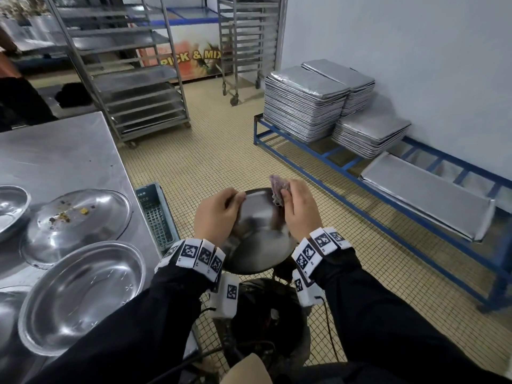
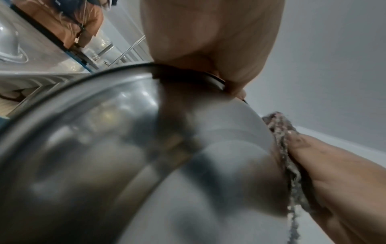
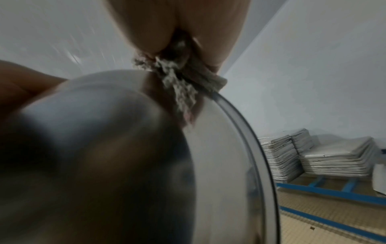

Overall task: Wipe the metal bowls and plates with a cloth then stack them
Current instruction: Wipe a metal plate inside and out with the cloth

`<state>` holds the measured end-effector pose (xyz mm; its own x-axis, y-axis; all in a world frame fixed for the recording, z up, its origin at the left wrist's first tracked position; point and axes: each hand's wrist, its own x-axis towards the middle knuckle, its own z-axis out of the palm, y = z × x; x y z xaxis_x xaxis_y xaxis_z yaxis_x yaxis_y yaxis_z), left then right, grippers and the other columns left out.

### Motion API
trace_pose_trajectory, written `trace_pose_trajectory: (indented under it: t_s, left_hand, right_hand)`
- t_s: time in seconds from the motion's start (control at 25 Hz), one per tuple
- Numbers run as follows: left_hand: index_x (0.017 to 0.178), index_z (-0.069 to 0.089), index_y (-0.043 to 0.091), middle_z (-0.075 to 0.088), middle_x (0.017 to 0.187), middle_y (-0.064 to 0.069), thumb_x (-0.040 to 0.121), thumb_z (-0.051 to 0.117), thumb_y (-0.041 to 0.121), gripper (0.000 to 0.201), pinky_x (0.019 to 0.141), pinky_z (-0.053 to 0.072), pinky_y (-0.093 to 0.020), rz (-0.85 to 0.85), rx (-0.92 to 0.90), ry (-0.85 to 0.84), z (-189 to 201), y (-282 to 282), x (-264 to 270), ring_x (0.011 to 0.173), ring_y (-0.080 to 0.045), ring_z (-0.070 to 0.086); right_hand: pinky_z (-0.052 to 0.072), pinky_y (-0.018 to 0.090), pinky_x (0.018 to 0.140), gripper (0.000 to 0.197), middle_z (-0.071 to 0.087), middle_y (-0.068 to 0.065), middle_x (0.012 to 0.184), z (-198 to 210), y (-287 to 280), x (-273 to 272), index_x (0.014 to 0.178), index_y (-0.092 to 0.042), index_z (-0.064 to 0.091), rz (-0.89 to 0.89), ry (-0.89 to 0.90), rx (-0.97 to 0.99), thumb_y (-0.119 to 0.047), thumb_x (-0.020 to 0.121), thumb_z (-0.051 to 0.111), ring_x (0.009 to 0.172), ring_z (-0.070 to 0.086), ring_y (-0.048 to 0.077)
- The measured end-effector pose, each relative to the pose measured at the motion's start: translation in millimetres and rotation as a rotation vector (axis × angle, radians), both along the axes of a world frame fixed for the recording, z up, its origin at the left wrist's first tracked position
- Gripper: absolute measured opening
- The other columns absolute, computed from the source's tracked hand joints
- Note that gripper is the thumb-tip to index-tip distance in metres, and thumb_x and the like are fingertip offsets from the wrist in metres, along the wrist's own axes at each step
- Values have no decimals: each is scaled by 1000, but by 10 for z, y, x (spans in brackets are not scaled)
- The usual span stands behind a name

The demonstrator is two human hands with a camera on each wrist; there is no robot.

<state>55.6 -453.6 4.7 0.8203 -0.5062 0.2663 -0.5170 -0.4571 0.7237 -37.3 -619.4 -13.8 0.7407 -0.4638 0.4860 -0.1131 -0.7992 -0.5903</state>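
L hand [image 1: 214, 217] grip clamps metal bowl [image 1: 257, 234] rim; R hand [image 1: 300, 209] grip pinches cloth [image 1: 278, 187] against it.

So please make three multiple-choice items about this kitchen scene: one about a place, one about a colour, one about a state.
1. Where is the plate with food crumbs?
A. on the steel table
B. on the floor
C. on the blue rack

2. What colour is the low rack frame under the stacked trays?
A. red
B. blue
C. green

3. What does the right hand hold?
A. a spoon
B. nothing
C. a cloth

Key: 1 A, the round metal plate with crumbs lies on the steel table. 2 B, the low metal rack is blue. 3 C, the right hand presses a greyish cloth on the round metal bowl, which the left hand grips.
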Motion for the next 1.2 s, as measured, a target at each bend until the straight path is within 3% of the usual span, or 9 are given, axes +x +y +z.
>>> trace_pose_trajectory:
  t_s: [0.16, 0.28, 0.44, 0.56, 0.64, 0.84, 0.96, 1.04, 1.2]
  left_hand:
    - [75, 58, 24, 58, 62, 5, 98, 49, 39, 28, 52, 39, -25, 85, -30, 40, 69, -4, -19, 58, -15, 53]
    - [76, 63, 21, 62, 62, 2, 96, 51, 43, 32, 56, 48, -34, 110, -93, 67, 133, -78, -94, 62, -19, 60]
    - [72, 61, 17, 58, 61, -2, 96, 50, 44, 38, 56, 48, -39, 142, -207, 106, 224, -73, -116, 57, -19, 54]
    - [66, 56, 18, 53, 59, -1, 97, 48, 44, 41, 55, 40, -34, 174, -225, 103, 280, -13, -47, 57, -17, 49]
    - [64, 52, 17, 51, 58, 1, 97, 48, 44, 43, 55, 36, -31, 216, -208, 77, 293, 24, -1, 56, -16, 46]
    - [68, 56, 13, 52, 56, -1, 98, 47, 43, 44, 52, 35, -30, 209, -198, 106, 220, 12, -16, 52, -17, 45]
    - [63, 53, 16, 52, 54, 1, 98, 49, 40, 42, 51, 37, -33, 183, -177, 64, 218, 0, -71, 51, -17, 44]
    - [62, 51, 17, 50, 54, 1, 98, 49, 41, 43, 51, 35, -33, 174, -197, 85, 217, 18, -65, 51, -17, 43]
    - [59, 47, 20, 45, 52, 5, 98, 48, 39, 44, 49, 31, -25, 194, -244, 122, 195, 106, -56, 49, -12, 39]
  right_hand:
    - [31, 46, 108, 50, 51, 10, 136, -101, 415, -72, 131, -7, 51, -175, 0, -195, -34, 95, 30, 130, 38, 30]
    - [33, 43, 105, 48, 46, 10, 139, -66, 698, 9, 134, -8, 48, -247, -32, -229, -31, 96, 31, 127, 40, 28]
    - [47, 37, 94, 38, 46, 10, 126, 174, 327, 121, 120, -1, 56, -300, -183, 138, -26, 98, 38, 106, 46, 17]
    - [45, 20, 88, 31, 55, 9, 122, 146, 108, -1, 122, -2, 58, -327, -170, 364, -17, 97, 47, 104, 54, 15]
    - [49, 24, 90, 31, 61, 3, 121, 52, 233, -115, 124, -10, 58, -282, -234, 368, -12, 93, 53, 109, 58, 14]
    - [24, 28, 114, 43, 21, 0, 156, -25, 783, -19, 142, -21, 41, 40, -161, 99, -26, 99, 40, 144, 14, 12]
    - [14, 33, 116, 49, 19, 3, 156, 115, 693, 159, 146, -23, 34, -88, -81, -44, -35, 98, 30, 144, 12, 17]
    - [16, 38, 116, 50, 20, 4, 156, 132, 559, 224, 146, -24, 32, -156, -45, 16, -37, 98, 29, 143, 17, 21]
    - [44, 38, 98, 43, 39, 3, 146, 17, 399, 143, 142, -21, 38, -246, -67, 524, -31, 101, 32, 129, 43, 24]
